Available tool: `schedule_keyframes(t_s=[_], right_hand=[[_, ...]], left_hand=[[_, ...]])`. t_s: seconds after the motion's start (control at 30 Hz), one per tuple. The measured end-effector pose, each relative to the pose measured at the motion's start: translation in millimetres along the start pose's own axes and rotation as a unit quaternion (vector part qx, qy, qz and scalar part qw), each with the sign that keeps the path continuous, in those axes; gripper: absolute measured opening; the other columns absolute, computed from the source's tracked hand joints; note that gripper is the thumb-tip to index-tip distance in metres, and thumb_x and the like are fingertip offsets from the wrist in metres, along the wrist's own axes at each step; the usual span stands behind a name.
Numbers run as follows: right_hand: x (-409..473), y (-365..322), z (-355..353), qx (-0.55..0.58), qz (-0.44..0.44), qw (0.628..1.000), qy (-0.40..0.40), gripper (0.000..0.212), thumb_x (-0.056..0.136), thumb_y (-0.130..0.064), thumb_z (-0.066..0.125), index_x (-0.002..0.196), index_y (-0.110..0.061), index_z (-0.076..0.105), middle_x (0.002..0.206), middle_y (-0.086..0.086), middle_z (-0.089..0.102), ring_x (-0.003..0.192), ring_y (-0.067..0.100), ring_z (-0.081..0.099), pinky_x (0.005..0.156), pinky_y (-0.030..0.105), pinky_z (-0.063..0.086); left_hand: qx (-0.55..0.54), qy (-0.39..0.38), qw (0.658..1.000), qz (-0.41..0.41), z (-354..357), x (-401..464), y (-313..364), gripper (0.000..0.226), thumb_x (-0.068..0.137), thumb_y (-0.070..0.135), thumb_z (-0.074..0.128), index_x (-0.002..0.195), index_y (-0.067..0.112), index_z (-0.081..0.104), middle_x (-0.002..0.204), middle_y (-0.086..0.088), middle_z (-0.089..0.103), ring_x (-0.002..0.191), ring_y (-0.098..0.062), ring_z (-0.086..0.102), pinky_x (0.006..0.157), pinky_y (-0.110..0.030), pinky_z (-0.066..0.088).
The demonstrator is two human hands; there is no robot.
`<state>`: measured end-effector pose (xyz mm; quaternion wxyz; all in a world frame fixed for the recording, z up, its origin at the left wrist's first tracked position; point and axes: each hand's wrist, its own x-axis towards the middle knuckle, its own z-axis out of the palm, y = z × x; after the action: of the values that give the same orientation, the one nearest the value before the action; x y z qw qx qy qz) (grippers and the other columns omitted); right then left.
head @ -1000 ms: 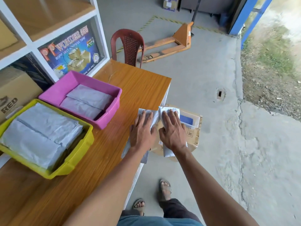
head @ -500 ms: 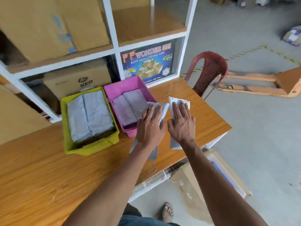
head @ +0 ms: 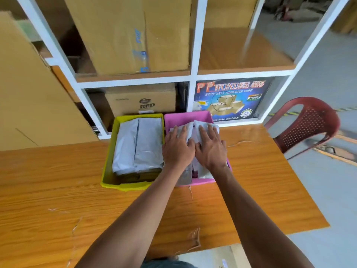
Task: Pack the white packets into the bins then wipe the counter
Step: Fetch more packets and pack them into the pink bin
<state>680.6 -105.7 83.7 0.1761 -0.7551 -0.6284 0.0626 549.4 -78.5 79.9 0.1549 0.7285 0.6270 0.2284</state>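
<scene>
We've got left hand [head: 176, 149] and right hand [head: 211, 149] flat, fingers straight, pressing white packets [head: 204, 126] into pink bin [head: 185, 118]. Yellow bin [head: 110, 161] alongside is full. Readable behind: "WONDER 555 BOPP SELF ADHESIVE TAPE" poster [head: 231, 99], "RED" carton [head: 141, 101].

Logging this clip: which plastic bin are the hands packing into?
The pink plastic bin, right of the yellow plastic bin; both hands press white packets into it.

Both hands [head: 178, 149] cover most of the pink bin [head: 188, 118]; its contents beneath are probably packets. At three o'clock, the chair [head: 309, 126] is blurred.
</scene>
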Motion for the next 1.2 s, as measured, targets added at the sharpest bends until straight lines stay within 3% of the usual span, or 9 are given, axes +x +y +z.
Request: schedule_keyframes(t_s=[0.17, 0.37, 0.53, 0.67, 0.77, 0.9, 0.93, 1.03, 1.2], right_hand=[[29, -2, 8, 0.000, 0.002, 1.000, -0.017, 0.066, 0.106, -0.052, 0.039, 0.165, -0.026, 0.028, 0.173, 0.011, 0.023, 0.161, 0.029, 0.015, 0.120, 0.055, 0.029], [50, 7, 30, -0.044, -0.029, 0.996, -0.072, 0.070, 0.105, -0.033, 0.050, 0.167, -0.026, 0.020, 0.176, 0.007, 0.015, 0.163, 0.026, 0.009, 0.122, 0.057, 0.032], [66, 18, 42, -0.047, -0.039, 0.993, -0.101, 0.066, 0.106, -0.039, 0.044, 0.167, -0.027, 0.020, 0.176, 0.009, 0.014, 0.162, 0.027, 0.012, 0.116, 0.054, 0.035], [72, 29, 51, -0.039, -0.045, 0.991, -0.118, 0.069, 0.106, -0.042, 0.045, 0.166, -0.025, 0.017, 0.176, 0.009, 0.011, 0.162, 0.028, 0.009, 0.118, 0.054, 0.033], [75, 34, 60, -0.038, -0.061, 0.987, -0.141, 0.072, 0.106, -0.037, 0.045, 0.168, -0.023, 0.010, 0.176, 0.011, 0.004, 0.163, 0.030, 0.001, 0.126, 0.052, 0.022], [79, 46, 83, -0.048, -0.088, 0.980, -0.174, 0.075, 0.101, -0.042, 0.015, 0.168, -0.011, 0.007, 0.175, 0.022, 0.000, 0.162, 0.036, -0.007, 0.131, 0.053, -0.003], [81, 50, 89, -0.053, -0.094, 0.978, -0.177, 0.076, 0.101, -0.041, 0.018, 0.168, -0.008, 0.007, 0.174, 0.024, 0.000, 0.162, 0.038, -0.007, 0.131, 0.054, -0.005], [86, 59, 103, -0.024, -0.121, 0.980, -0.154, 0.073, 0.105, -0.024, 0.044, 0.165, 0.001, 0.011, 0.172, 0.028, 0.006, 0.161, 0.042, -0.003, 0.130, 0.052, -0.009], [90, 64, 113, 0.048, -0.116, 0.985, -0.116, 0.060, 0.113, -0.020, 0.030, 0.165, 0.000, 0.008, 0.172, 0.026, 0.011, 0.163, 0.035, 0.003, 0.132, 0.046, -0.005]], left_hand=[[-0.005, -0.008, 1.000, -0.006, 15, 36, -4, 0.065, 0.102, 0.054, 0.025, 0.163, 0.032, 0.034, 0.171, -0.002, 0.033, 0.159, -0.026, 0.024, 0.124, -0.055, 0.034], [0.013, -0.023, 1.000, -0.015, 26, 54, 5, 0.059, 0.107, 0.046, 0.038, 0.165, 0.032, 0.030, 0.171, -0.006, 0.032, 0.158, -0.030, 0.026, 0.126, -0.053, 0.032], [0.025, -0.047, 0.998, -0.036, 39, 68, 3, 0.062, 0.109, 0.046, 0.041, 0.166, 0.025, 0.026, 0.173, -0.009, 0.026, 0.159, -0.034, 0.024, 0.127, -0.053, 0.025], [0.042, -0.057, 0.996, -0.062, 54, 77, 6, 0.062, 0.108, 0.048, 0.038, 0.166, 0.031, 0.023, 0.173, -0.006, 0.024, 0.159, -0.032, 0.021, 0.124, -0.057, 0.026], [0.066, -0.085, 0.991, -0.078, 64, 83, 5, 0.062, 0.109, 0.047, 0.035, 0.167, 0.033, 0.018, 0.176, -0.006, 0.016, 0.161, -0.034, 0.013, 0.124, -0.057, 0.022], [0.095, -0.098, 0.987, -0.080, 79, 83, -1, 0.061, 0.112, 0.046, 0.028, 0.169, 0.031, 0.013, 0.178, -0.008, 0.007, 0.164, -0.033, -0.003, 0.129, -0.053, 0.007], [0.104, -0.098, 0.987, -0.076, 83, 83, -2, 0.061, 0.112, 0.046, 0.026, 0.169, 0.029, 0.012, 0.178, -0.008, 0.005, 0.164, -0.032, -0.006, 0.130, -0.052, 0.002], [0.113, -0.087, 0.988, -0.062, 91, 81, -4, 0.062, 0.113, 0.046, 0.019, 0.170, 0.025, 0.010, 0.178, -0.008, 0.006, 0.164, -0.029, -0.007, 0.130, -0.049, -0.006], [0.105, -0.080, 0.991, 0.000, 102, 71, -15, 0.064, 0.112, 0.037, 0.020, 0.170, 0.022, -0.001, 0.178, -0.003, -0.002, 0.163, -0.024, -0.011, 0.132, -0.050, 0.000]])
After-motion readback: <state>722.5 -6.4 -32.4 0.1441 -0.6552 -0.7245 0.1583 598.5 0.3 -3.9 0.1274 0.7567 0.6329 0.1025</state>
